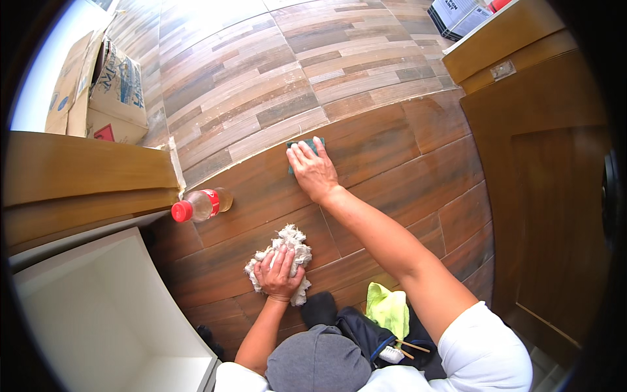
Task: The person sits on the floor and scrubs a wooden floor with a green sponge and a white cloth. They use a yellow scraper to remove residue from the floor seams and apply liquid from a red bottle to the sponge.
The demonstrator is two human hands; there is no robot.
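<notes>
My right hand point(313, 169) lies palm down on a green scouring pad point(318, 144), at the seam between the reddish-brown wood-look tiles point(382, 142) and the patterned floor. My left hand point(280, 274) presses on a bundled off-white cloth point(292, 237) on the brown tiles, closer to my body. Left of the pad stands a clear plastic bottle point(200, 205) with a red cap and red label, with some yellowish liquid in it. A yellow-green cloth point(388, 311), a white-bristled brush point(392, 355) and thin wooden sticks point(413, 345) are by my lap.
A wooden door point(553, 206) stands at the right, a wooden door frame point(93, 171) at the left. Below the frame is an open white cabinet point(98, 304). Beyond the seam, cardboard boxes point(117, 93) stand at the left and a printed container point(458, 19) at the upper right.
</notes>
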